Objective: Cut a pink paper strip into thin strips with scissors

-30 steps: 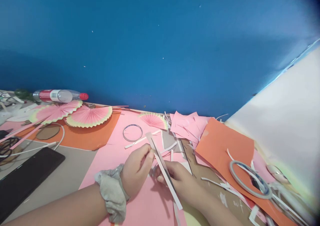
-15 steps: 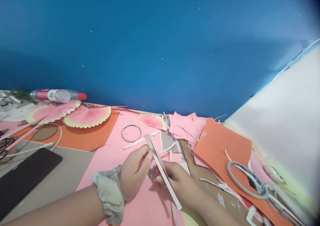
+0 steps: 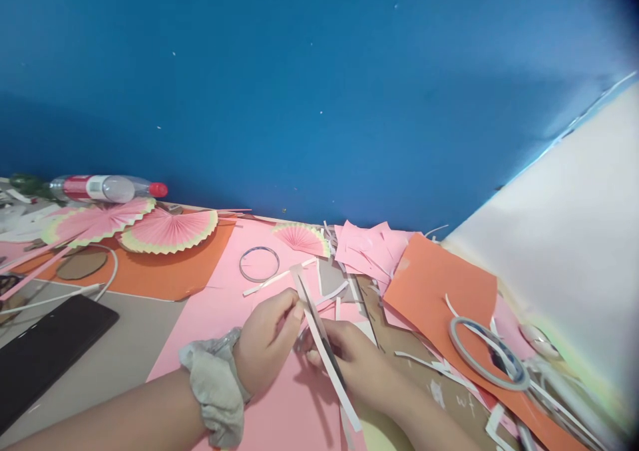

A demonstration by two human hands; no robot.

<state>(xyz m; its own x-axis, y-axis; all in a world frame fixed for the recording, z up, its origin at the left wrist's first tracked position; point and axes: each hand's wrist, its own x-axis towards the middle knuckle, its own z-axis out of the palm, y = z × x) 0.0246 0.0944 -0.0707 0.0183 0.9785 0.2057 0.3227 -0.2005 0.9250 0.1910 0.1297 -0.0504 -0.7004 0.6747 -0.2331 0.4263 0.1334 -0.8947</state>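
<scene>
My left hand (image 3: 272,341) pinches a narrow white strip (image 3: 335,378) near its upper end. The strip slants down to the right, passing in front of my right hand (image 3: 357,364). Closed fingers of my right hand hold what look like scissors (image 3: 320,331), a grey blade and a dark part lying along the strip; the rest is hidden by the fingers and strip. Both hands are close together above a large pink sheet (image 3: 200,334). Beyond them lie a thin tape ring (image 3: 259,265) and a pleated pink paper fan (image 3: 303,239) with a yellow edge.
At the left are a black phone (image 3: 54,354), a white cable (image 3: 54,299), pleated fans (image 3: 172,231) and a bottle (image 3: 107,189) by the blue wall (image 3: 309,92). On the right, a tape roll (image 3: 486,354) rests on an orange sheet (image 3: 444,285), beside paper scraps (image 3: 372,248).
The whole view has shifted slightly, with the table things a little farther left. The dark part beside the strip shows more now. Both hands keep nearly the same pose and hold.
</scene>
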